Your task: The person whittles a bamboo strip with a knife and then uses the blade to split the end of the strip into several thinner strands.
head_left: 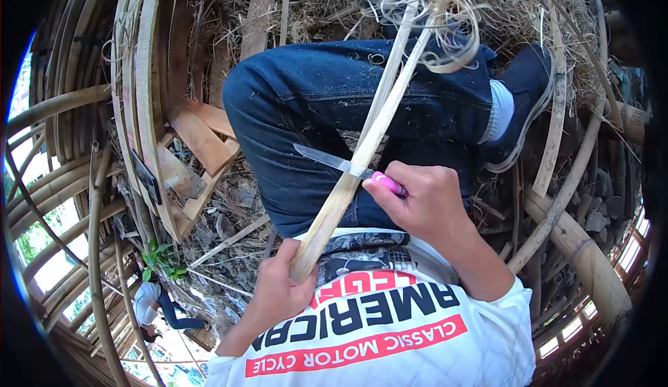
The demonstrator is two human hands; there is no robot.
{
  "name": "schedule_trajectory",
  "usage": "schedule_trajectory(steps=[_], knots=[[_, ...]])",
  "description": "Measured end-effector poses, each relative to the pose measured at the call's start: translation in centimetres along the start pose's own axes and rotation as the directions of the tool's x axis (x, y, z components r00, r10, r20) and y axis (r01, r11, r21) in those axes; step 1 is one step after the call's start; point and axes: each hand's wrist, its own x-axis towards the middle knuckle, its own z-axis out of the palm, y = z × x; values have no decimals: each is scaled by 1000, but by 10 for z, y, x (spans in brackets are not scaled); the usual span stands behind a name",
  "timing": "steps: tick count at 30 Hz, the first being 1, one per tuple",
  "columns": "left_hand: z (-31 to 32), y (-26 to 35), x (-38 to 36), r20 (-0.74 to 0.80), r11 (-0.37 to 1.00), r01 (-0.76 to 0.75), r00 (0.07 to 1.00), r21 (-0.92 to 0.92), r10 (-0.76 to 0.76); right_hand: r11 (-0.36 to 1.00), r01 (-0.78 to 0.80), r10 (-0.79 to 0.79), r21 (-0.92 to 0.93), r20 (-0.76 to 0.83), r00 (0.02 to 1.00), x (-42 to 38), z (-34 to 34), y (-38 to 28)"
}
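Observation:
My left hand [278,286] is closed round the near end of a pale bamboo strip [332,210], close to my shirt. The strip slants up and away across my lap, and its far part shows as two lengths side by side. In my right hand [426,196] is a knife [330,159] with a pink handle, gripped in closed fingers. Its blade points left and lies across the strip, touching or just over it. Thin curled shavings [449,29] cling to the strip's far end.
My bent leg in dark jeans [313,102] lies under the strip. Wooden boards [202,136] and upright slats [147,102] stand at the left. A thick bamboo pole [584,258] runs along the right. Dry shavings [306,11] cover the far ground. Another person [163,303] is at lower left.

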Motion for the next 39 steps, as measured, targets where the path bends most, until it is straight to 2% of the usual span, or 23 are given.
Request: schedule_trajectory(steps=[3,5,7,9,12,15,17,19,21,24,26,27,29,31,32,35,36,37,39], knots=[[1,-2,0,-4,1000,-16,1000,-14,16,998,54,-55,-22,-36,998,1,2,5],[1,1,0,23,1000,18,1000,-9,-18,991,82,-90,-105,-80,993,8,-7,12],[2,-3,-1,18,1000,-5,1000,-14,5,982,6,-24,-186,-96,995,14,-16,18],[2,-4,-4,5,1000,-18,1000,-12,18,985,-62,48,-163,-89,995,19,-20,25],[3,-4,-7,-7,1000,-11,1000,-23,11,993,-35,24,-116,-91,996,16,-24,7],[4,-3,-9,-19,999,-9,1000,-45,9,991,108,-109,-81,-5,994,-1,-11,-7],[5,-5,-10,5,999,11,1000,-50,-11,994,85,-84,-75,10,996,-1,-9,0],[6,-4,-9,9,999,1,1000,-43,-1,984,-45,39,-170,-39,998,6,-15,15],[6,-4,-9,10,999,-10,1000,-32,10,986,-127,115,-110,-109,987,12,-19,29],[7,-5,-10,19,1000,0,1000,-18,0,984,-136,124,-115,-108,986,10,-23,20],[7,-6,-11,-22,998,-42,999,-40,41,994,-17,6,-107,-103,995,4,-21,7],[7,-5,-12,-22,998,-39,999,-40,38,998,-5,0,-55,-96,995,2,-14,4],[6,-3,-13,-2,999,32,999,-29,-32,996,-13,4,-90,-93,996,4,-12,11],[7,-4,-12,-3,999,25,1000,-27,-25,982,-138,122,-131,-120,985,13,-18,23],[8,-5,-12,-7,1000,18,1000,-25,-18,986,-144,133,-81,-134,982,16,-21,25],[6,0,-11,-27,993,76,997,-86,-79,992,-104,97,-71,-103,990,9,-26,5],[7,0,-11,-22,993,77,997,-84,-79,999,-9,4,-40,-122,992,4,-20,3],[7,-1,-11,-28,992,75,997,-98,-78,999,-34,33,-13,-74,997,2,-16,3],[8,-1,-9,-33,991,70,997,-113,-74,997,-49,42,-54,-114,993,7,-15,17]])
